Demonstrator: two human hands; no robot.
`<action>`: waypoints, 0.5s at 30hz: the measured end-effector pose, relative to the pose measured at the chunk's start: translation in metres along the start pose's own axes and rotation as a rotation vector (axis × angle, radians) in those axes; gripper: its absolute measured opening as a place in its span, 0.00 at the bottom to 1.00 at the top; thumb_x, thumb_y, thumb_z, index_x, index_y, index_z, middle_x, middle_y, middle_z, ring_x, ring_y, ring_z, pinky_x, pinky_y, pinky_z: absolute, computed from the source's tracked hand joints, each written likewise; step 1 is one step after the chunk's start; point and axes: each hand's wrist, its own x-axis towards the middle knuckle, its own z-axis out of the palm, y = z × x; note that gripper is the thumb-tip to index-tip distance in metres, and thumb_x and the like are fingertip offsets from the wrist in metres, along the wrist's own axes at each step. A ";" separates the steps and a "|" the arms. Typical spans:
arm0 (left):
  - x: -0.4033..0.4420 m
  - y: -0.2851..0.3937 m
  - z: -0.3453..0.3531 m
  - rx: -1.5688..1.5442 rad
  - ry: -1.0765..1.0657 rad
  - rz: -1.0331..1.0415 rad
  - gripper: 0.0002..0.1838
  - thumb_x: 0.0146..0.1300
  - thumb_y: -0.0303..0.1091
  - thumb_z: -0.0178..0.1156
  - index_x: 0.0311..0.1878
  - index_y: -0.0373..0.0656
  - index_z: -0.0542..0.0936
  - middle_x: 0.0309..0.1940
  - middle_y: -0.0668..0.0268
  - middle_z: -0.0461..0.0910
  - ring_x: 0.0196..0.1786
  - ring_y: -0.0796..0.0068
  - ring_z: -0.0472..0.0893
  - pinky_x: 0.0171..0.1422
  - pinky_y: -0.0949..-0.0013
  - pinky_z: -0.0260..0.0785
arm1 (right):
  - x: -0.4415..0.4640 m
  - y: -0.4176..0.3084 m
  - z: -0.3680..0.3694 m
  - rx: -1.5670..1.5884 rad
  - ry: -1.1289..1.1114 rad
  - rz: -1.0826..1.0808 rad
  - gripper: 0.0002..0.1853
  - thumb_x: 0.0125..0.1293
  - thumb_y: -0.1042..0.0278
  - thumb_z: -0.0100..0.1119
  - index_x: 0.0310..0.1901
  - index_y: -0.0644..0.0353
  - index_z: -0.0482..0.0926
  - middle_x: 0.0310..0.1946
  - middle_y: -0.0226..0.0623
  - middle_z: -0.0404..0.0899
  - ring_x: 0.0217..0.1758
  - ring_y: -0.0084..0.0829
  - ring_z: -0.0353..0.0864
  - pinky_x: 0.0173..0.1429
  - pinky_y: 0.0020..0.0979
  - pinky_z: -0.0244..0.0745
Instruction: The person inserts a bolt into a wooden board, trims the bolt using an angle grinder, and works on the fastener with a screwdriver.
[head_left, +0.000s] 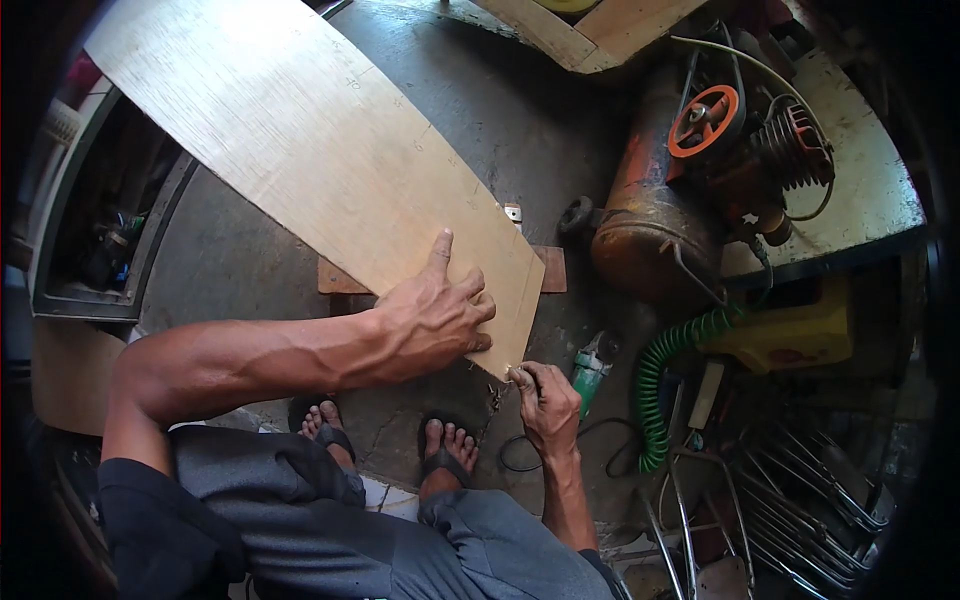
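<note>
A long plywood board (330,150) with pencil marks along its far edge slants from the upper left to the middle of the head view. My left hand (435,305) lies on its face near the lower end, fingers spread, pressing on the wood. At the board's lower corner is my right hand (548,408), thumb and fingers pinched together at the tip. Whatever sits between those fingers is too small to make out. Under the board, a wooden block (552,270) sticks out on both sides.
An air compressor (650,230) with an orange wheel stands at the right, its green coiled hose (655,390) hanging down. A green angle grinder (590,375) lies on the floor beyond my right hand. Metal frames (800,490) are piled at lower right; a dark open cabinet (110,220) is at left.
</note>
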 end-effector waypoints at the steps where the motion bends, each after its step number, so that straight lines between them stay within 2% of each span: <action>1: 0.001 0.001 -0.002 -0.003 -0.019 0.003 0.16 0.73 0.44 0.54 0.58 0.63 0.85 0.59 0.60 0.79 0.71 0.55 0.72 0.73 0.15 0.53 | 0.000 0.001 0.000 -0.034 -0.005 -0.009 0.07 0.70 0.69 0.67 0.41 0.65 0.82 0.32 0.46 0.82 0.34 0.49 0.83 0.39 0.41 0.78; 4: 0.002 0.003 -0.009 0.003 -0.046 0.007 0.16 0.72 0.44 0.55 0.57 0.60 0.86 0.59 0.60 0.79 0.71 0.54 0.72 0.73 0.15 0.53 | 0.003 0.002 -0.004 -0.097 -0.111 0.069 0.11 0.72 0.65 0.66 0.39 0.64 0.81 0.29 0.46 0.80 0.31 0.50 0.81 0.37 0.43 0.77; 8: 0.005 0.005 -0.013 0.007 -0.044 0.000 0.15 0.72 0.44 0.55 0.56 0.59 0.86 0.59 0.59 0.79 0.70 0.53 0.73 0.72 0.15 0.53 | 0.005 0.007 -0.013 -0.234 -0.214 0.133 0.11 0.74 0.63 0.64 0.41 0.64 0.81 0.30 0.47 0.81 0.33 0.49 0.83 0.39 0.41 0.78; 10: 0.007 0.006 -0.017 0.062 -0.122 -0.005 0.18 0.73 0.43 0.54 0.63 0.67 0.82 0.56 0.61 0.77 0.71 0.57 0.71 0.73 0.16 0.54 | 0.006 -0.001 -0.022 0.173 -0.109 0.271 0.09 0.74 0.66 0.63 0.45 0.64 0.82 0.34 0.47 0.84 0.36 0.46 0.86 0.42 0.38 0.80; 12: 0.007 0.007 -0.019 0.058 -0.119 -0.014 0.18 0.73 0.43 0.53 0.63 0.67 0.82 0.56 0.61 0.76 0.71 0.57 0.71 0.73 0.16 0.54 | 0.005 -0.005 -0.027 0.290 -0.104 0.239 0.08 0.74 0.69 0.62 0.48 0.64 0.82 0.38 0.48 0.85 0.39 0.43 0.88 0.45 0.36 0.81; 14: 0.008 0.009 -0.021 0.051 -0.118 -0.010 0.19 0.73 0.42 0.53 0.63 0.67 0.82 0.55 0.61 0.76 0.70 0.57 0.72 0.73 0.16 0.55 | 0.002 0.007 -0.023 0.195 -0.154 0.027 0.09 0.74 0.70 0.62 0.50 0.65 0.82 0.39 0.48 0.85 0.40 0.44 0.88 0.46 0.36 0.81; 15: 0.008 0.009 -0.022 0.040 -0.122 -0.008 0.19 0.73 0.42 0.53 0.63 0.67 0.81 0.55 0.61 0.76 0.70 0.57 0.72 0.72 0.16 0.55 | 0.002 0.007 -0.021 0.187 -0.140 0.096 0.09 0.75 0.68 0.61 0.49 0.65 0.82 0.39 0.48 0.85 0.40 0.45 0.88 0.44 0.37 0.81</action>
